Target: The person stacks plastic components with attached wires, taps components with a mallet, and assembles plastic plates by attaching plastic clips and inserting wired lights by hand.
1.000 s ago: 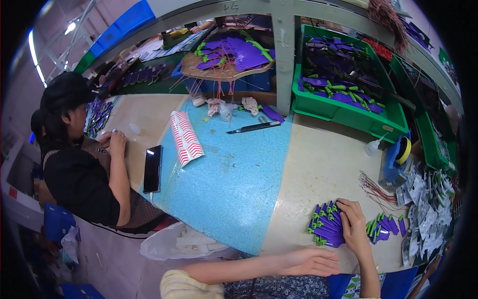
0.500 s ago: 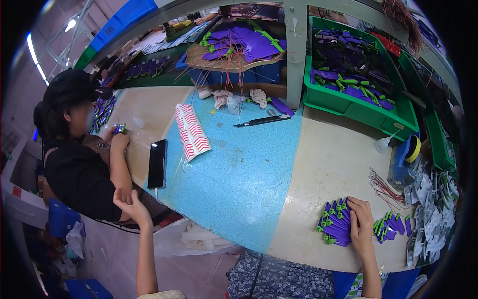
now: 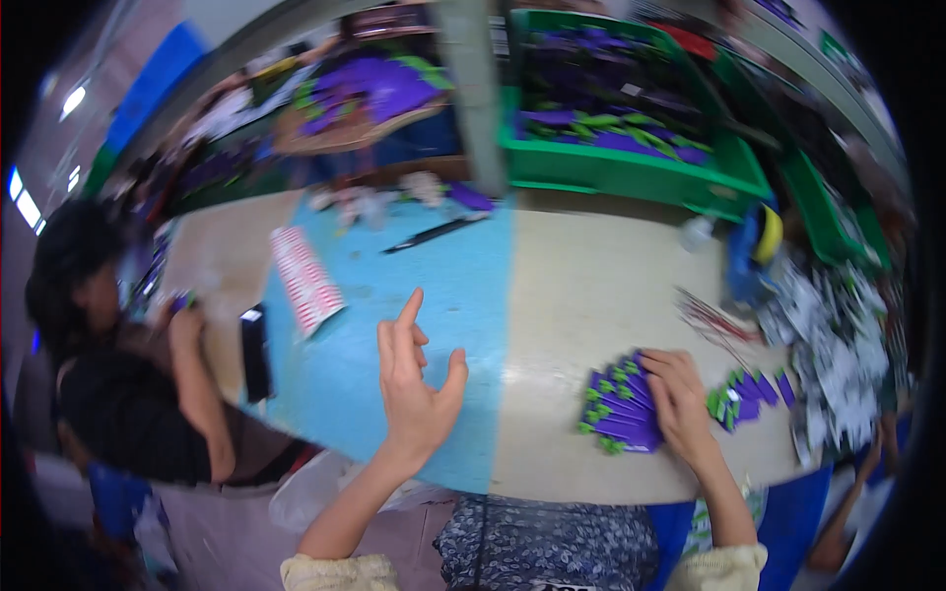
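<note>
My left hand [image 3: 419,394] is raised above the blue part of the table, fingers spread, holding nothing. At the right, my right hand [image 3: 678,399] curls against the right side of a fanned stack of flat purple pieces with green ends [image 3: 626,419]. Its fingertips touch the upper edge of that stack; the grip underneath is hidden. A smaller row of similar purple and green pieces [image 3: 746,396] lies just right of this hand. Beyond it, thin red wires [image 3: 717,320] lie loose on the table.
A phone [image 3: 255,355], a red-and-white striped strip [image 3: 306,283] and a black cutter knife [image 3: 431,234] lie on the left half. Green bins [image 3: 631,182] stand at the back. Silvery packets [image 3: 838,340] pile up at the right. A co-worker [image 3: 128,384] sits at the left.
My left hand has moved right, from beside the co-worker to over the blue surface. The view has turned, shifting the table leftward. My right hand stays at the purple stack.
</note>
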The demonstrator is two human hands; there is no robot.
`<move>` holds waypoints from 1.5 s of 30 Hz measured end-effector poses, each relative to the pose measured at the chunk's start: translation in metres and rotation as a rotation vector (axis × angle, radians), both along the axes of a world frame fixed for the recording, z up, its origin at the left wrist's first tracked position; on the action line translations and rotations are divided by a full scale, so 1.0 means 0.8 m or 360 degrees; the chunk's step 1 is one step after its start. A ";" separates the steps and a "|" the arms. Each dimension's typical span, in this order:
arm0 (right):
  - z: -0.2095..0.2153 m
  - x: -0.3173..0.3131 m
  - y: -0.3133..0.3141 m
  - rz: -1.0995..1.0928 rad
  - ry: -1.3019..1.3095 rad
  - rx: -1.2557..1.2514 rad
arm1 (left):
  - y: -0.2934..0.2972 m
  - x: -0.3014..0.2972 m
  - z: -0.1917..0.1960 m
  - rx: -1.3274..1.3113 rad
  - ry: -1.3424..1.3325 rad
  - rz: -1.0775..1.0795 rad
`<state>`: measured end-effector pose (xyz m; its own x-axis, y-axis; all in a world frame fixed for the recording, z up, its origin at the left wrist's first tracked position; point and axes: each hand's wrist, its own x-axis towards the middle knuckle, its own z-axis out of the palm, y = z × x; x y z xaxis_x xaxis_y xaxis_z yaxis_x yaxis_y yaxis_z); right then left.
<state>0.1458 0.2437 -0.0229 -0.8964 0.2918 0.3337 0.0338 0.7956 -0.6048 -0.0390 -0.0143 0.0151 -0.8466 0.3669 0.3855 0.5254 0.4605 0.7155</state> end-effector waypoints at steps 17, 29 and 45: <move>-0.016 0.004 0.092 -0.0605 -0.0055 0.0480 | 0.131 0.013 -0.051 0.0237 -0.0376 -0.0934; 0.005 0.006 0.077 -0.0572 0.0051 0.0574 | 0.064 -0.091 -0.023 -0.0047 -0.0288 0.0223; 0.032 -0.023 0.045 -0.0147 -0.0229 -0.0507 | 0.180 0.006 -0.057 -0.0243 -0.0398 -0.1411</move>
<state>0.1275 0.2798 0.0027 -0.8926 0.4427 0.0855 0.1994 0.5575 -0.8059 -0.0339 0.1297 -0.0305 -0.2850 0.9504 0.1242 0.5686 0.0633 0.8202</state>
